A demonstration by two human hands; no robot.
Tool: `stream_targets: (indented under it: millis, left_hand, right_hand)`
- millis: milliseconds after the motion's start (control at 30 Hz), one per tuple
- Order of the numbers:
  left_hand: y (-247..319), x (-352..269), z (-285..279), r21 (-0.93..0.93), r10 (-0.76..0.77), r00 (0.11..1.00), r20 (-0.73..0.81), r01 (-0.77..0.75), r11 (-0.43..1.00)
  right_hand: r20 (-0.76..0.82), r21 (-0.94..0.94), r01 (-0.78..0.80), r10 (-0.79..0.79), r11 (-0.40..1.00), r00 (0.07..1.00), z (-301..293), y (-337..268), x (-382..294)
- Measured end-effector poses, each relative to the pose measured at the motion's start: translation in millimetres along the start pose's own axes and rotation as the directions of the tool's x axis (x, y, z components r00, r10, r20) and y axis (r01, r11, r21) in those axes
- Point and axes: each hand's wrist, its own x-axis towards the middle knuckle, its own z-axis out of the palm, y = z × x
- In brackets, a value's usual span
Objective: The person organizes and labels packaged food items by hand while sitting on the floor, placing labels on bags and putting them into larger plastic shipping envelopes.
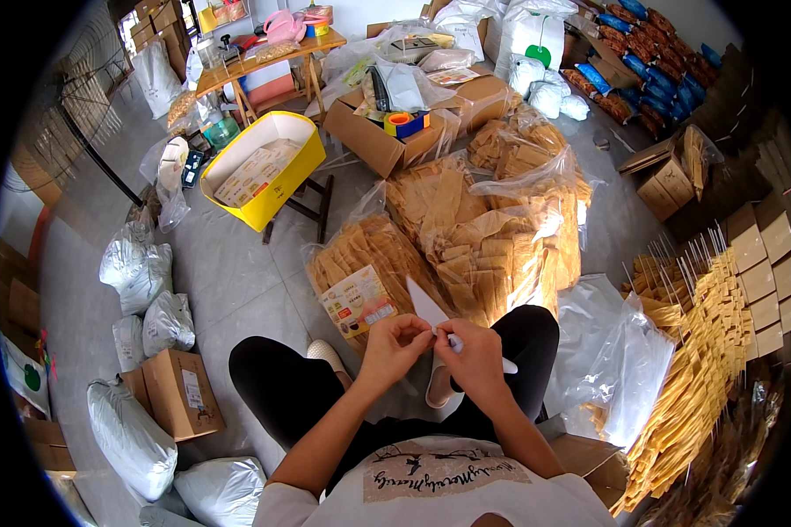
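My left hand (399, 349) and my right hand (471, 359) meet in front of my knees, with fingertips pinched together. A white, pointed sheet piece (425, 303), perhaps paper or plastic, sticks up from between the fingers, and another white part shows beneath my right hand. What exactly the fingertips grip is too small to tell. Just beyond my left hand, a printed packaging sheet (359, 300) lies on a clear bag of flat, tan dried strips (395, 253). Further bags of the same strips (488, 257) stand behind and to the right.
A yellow bin (290, 191) holding printed cards stands on a dark stool, front left. Behind the bags is an open cardboard box (376, 141). Silver mailing bags (128, 435) and a carton (181, 395) line the left. Skewered tan strips (692, 369) and clear plastic bags (606, 349) lie right.
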Motion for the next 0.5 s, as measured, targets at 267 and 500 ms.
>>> stream_targets:
  millis: [267,500]
  left_hand:
    - [6,-2,-18,-0.665,-0.068,0.994,0.086,0.109,0.739]
    - [0,-5,-30,-0.438,-0.018,1.0,0.008,0.02,0.899]
  right_hand:
    - [0.258,0.65,-0.476,0.417,0.593,0.872,-12,28,21]
    - [-0.263,-0.085,0.008,-0.031,0.996,0.964,-18,12,16]
